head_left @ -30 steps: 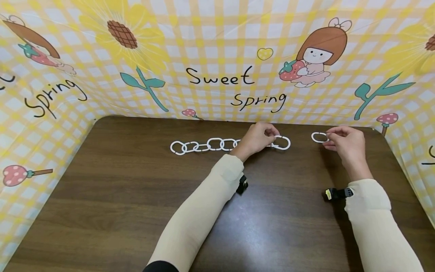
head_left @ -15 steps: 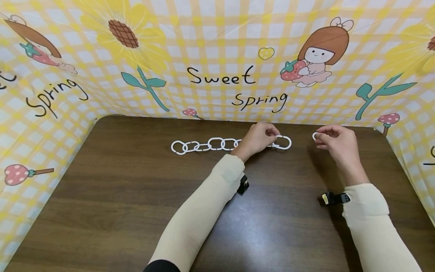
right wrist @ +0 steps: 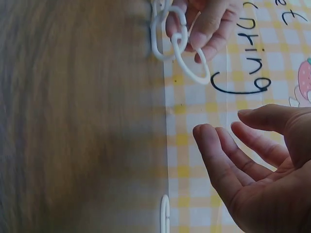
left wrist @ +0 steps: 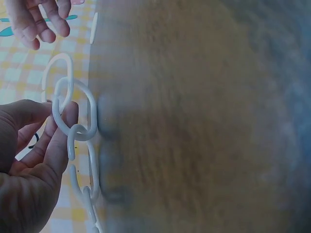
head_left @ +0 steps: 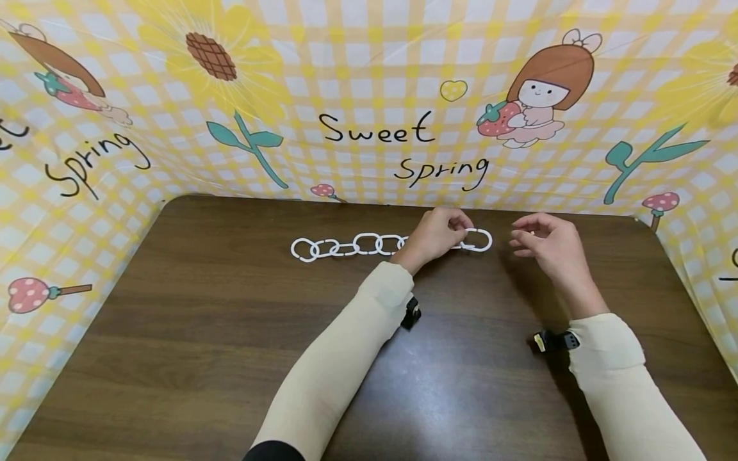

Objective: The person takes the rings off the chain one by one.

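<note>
A chain of white C-shaped plastic links (head_left: 366, 243) lies across the back of the table. My left hand (head_left: 435, 234) pinches the link at its right end (left wrist: 71, 77), which is tilted up off the table in the left wrist view. The left hand and wrist hide a middle stretch of the chain. To the right, my right hand (head_left: 550, 246) hovers with its fingers loosely bent and apart, holding nothing in the right wrist view (right wrist: 255, 155). A loose white link (right wrist: 165, 213) lies on the table beyond that hand; in the head view the hand hides nearly all of it.
The brown wooden table (head_left: 190, 358) ends just behind the chain at a yellow-and-white checked cloth (head_left: 369, 83), which also rises along the left and right sides. Dark camera mounts (head_left: 556, 341) hang at both wrists.
My right hand has moved left, past the loose link beside its fingers earlier, and its fingertips now stand closer to the chain's end. The left hand stays on the end link.
</note>
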A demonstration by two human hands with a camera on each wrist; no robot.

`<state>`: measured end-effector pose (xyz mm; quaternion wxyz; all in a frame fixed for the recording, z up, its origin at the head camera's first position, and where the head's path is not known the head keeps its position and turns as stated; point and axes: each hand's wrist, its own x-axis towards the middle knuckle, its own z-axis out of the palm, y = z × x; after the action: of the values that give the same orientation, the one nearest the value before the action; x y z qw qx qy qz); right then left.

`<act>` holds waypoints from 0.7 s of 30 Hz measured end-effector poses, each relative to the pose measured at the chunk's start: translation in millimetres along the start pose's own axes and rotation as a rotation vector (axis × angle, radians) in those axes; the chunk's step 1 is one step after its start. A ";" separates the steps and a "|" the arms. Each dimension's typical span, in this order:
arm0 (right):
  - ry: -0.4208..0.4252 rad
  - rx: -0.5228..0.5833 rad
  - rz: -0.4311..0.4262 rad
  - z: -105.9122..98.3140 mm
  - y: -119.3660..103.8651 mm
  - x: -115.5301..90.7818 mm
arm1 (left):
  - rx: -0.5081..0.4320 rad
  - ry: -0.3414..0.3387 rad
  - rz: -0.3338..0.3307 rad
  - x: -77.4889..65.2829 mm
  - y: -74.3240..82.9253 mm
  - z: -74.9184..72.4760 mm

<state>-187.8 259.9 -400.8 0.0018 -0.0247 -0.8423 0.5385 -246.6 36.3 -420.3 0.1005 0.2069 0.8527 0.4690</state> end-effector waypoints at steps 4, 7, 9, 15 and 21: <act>-0.030 0.031 -0.013 8.3 -1.9 -0.3 | 0.009 0.006 0.002 -0.1 -0.7 0.0; -0.047 0.057 -0.022 13.9 -3.9 -0.2 | 0.019 0.014 0.008 0.1 -0.7 -0.1; -0.058 0.076 -0.021 17.5 -3.7 0.5 | 0.022 0.018 0.011 0.4 -0.7 -0.2; -0.089 0.132 -0.004 27.4 -2.4 4.0 | 0.007 0.014 0.000 0.8 0.1 -0.3; -0.087 0.146 0.007 33.4 -3.1 6.3 | 0.011 0.011 -0.001 2.2 -1.0 -0.1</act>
<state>-195.2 228.6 -412.2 -0.0351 -0.0042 -0.8001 0.5988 -248.9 36.8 -421.1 0.0951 0.2044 0.8560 0.4653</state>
